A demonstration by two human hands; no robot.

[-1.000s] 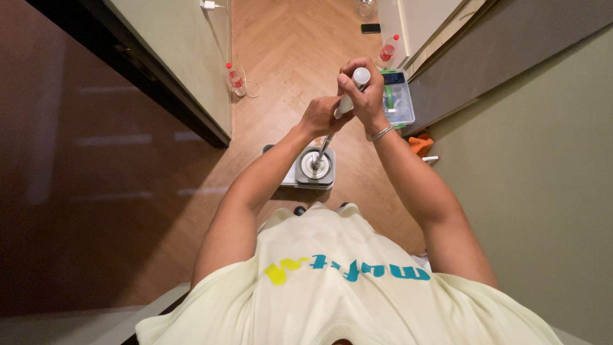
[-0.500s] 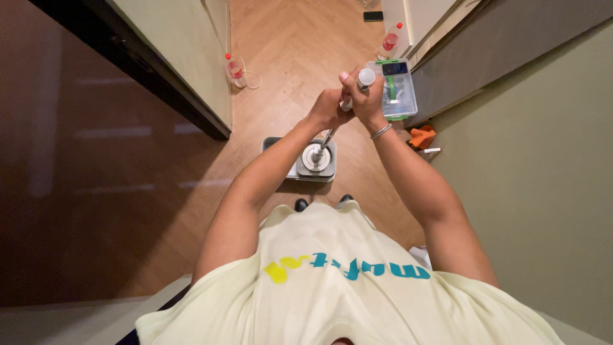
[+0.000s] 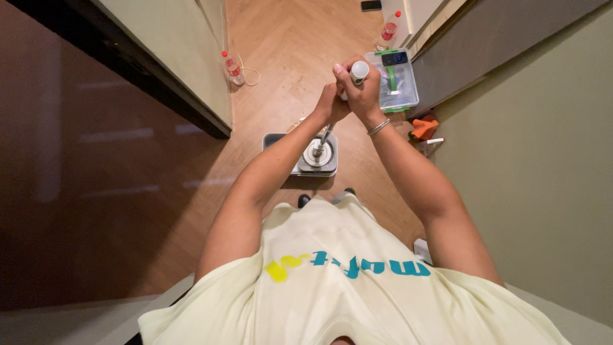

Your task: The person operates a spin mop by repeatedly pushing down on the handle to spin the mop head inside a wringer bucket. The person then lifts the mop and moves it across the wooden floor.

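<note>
Both hands wrapped round mop handle (image 3: 325,137), slim metal pole with white rounded cap at top. Right hand (image 3: 365,96) uppermost, grip curled tight just under cap; thin bracelet on wrist. Left hand (image 3: 329,105) touching right one, grip pressed closed on pole lower down. Pole runs down into round spinner of grey rectangular mop bucket (image 3: 304,155) on herringbone wood floor (image 3: 281,51). Clear plastic box (image 3: 397,82) with green clips beyond hands. Two bottles with red caps: one by left wall (image 3: 232,68), another farther off (image 3: 391,27). Orange cloth (image 3: 424,128) by right wall.
</note>
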